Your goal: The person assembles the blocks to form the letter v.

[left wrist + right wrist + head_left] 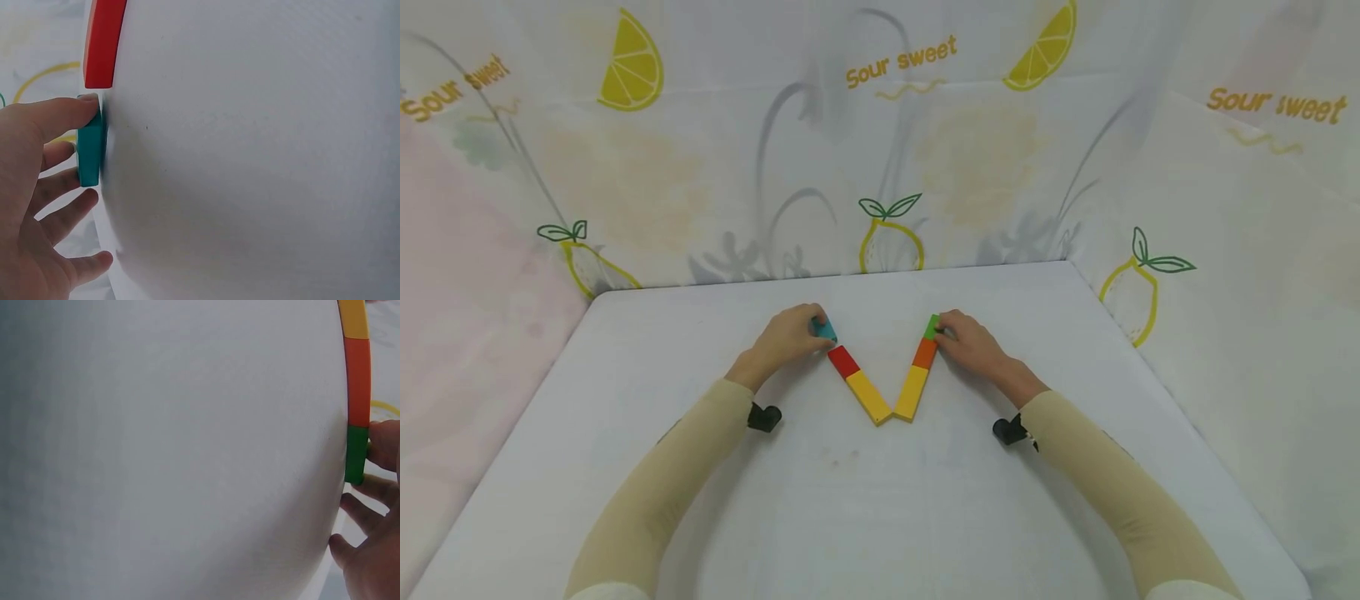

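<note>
My left hand [784,337] pinches a teal-blue block [825,330] between thumb and fingertips. In the left wrist view, a small gap parts this block [90,150] from the red block [104,47]. The red block adjoins a long yellow block [869,397], forming a slanted row. On the other side, my right hand [973,342] grips a green block [932,326] with thumb and finger at its outer side and far end. This green block [356,455] lines up against an orange block [358,381], followed by another long yellow block [911,393]. The two yellow blocks meet in a V.
The blocks lie on a white-covered table [865,517]. Behind it and at both sides hangs a cloth [700,167] printed with lemons and lettering. A dark device [765,418] shows at the left wrist, and a similar device [1009,431] at the right one.
</note>
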A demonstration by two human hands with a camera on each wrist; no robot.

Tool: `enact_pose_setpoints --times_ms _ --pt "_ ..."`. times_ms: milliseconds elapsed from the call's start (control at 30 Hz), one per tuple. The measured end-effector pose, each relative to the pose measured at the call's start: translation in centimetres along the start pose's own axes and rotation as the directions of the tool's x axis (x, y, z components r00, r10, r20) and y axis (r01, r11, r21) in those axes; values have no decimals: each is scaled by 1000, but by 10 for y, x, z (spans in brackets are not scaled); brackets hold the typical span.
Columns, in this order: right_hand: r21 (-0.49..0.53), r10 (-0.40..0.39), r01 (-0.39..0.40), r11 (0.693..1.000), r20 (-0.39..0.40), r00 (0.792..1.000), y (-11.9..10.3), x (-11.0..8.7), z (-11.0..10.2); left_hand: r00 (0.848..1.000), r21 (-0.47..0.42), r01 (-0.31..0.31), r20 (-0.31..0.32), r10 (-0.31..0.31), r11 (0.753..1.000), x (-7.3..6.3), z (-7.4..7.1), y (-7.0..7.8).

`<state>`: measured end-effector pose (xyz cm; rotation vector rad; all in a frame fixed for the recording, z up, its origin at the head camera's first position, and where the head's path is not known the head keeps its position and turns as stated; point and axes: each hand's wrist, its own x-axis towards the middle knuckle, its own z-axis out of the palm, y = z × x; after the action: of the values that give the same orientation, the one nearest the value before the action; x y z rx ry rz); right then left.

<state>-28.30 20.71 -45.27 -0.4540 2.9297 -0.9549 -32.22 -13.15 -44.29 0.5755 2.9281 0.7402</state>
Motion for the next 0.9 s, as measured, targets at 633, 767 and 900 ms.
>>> enact_pose_setpoints --times_ms 633,767,900 --pt "6 -23 23 1000 -7 1000 1 0 1 1000 -12 -6 1 6 1000 -3 1 0" --pt "16 -27 27 999 -9 1000 3 1 2 1000 -22 -6 -7 6 1000 -3 2 -1" --pt "14 -32 32 999 -16 999 3 1 2 1000 -22 -20 -17 20 1000 -3 3 -2"
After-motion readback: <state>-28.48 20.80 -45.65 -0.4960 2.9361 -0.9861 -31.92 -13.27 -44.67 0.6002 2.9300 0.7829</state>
